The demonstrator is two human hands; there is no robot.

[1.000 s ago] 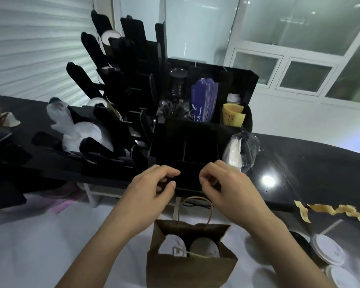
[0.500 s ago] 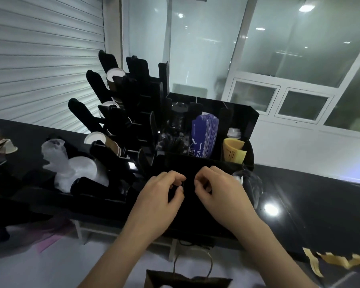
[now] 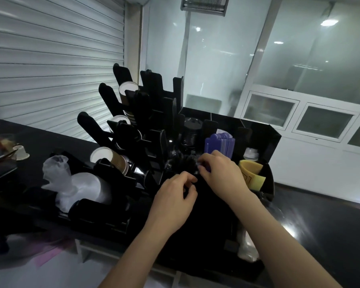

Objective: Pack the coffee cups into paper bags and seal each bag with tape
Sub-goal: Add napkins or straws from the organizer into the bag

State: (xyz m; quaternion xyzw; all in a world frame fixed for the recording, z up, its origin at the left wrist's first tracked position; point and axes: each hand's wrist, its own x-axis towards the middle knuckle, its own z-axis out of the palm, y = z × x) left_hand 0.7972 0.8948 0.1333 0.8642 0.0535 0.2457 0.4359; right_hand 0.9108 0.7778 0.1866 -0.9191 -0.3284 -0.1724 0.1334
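Black acrylic organiser box [image 3: 258, 132] on the dark glossy counter [image 3: 324, 221] is where both hands are at. Left hand [image 3: 173, 202] sits at its front edge, fingers curled in, thumb close to the forefinger. Right hand [image 3: 222, 173] is just beyond it, fingertips bunched narrow over a compartment of dark crinkly stuff [image 3: 182, 163], maybe wrapped stirrers. Can't tell if either hand actually holds anything. Brown ribbed paper coffee cups [image 3: 117, 162] lie stacked in the black slotted rack [image 3: 107, 97] off to the left, apart from both hands.
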